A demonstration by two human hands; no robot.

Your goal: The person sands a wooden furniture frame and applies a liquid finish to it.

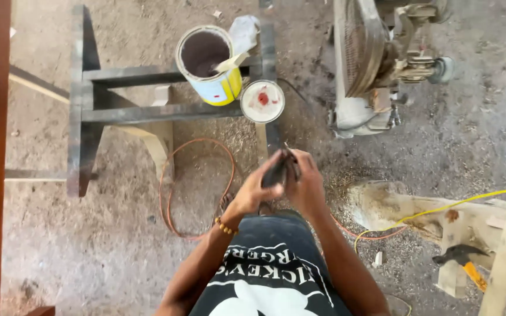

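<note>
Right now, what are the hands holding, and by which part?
Both hands, left hand and right hand, close together around a small dark object; what it is and which part they grip cannot be told.

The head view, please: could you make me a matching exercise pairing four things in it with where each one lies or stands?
Things:
1. paint can
2. lid
3. hammer
4. orange cable

Places:
A. looped on the ground under the metal frame
B. lower right, on a wooden piece
C. on the frame, with a stick in it
D. just right of the can, at the frame's corner

Pairs: 1-C, 2-D, 3-B, 4-A
</note>
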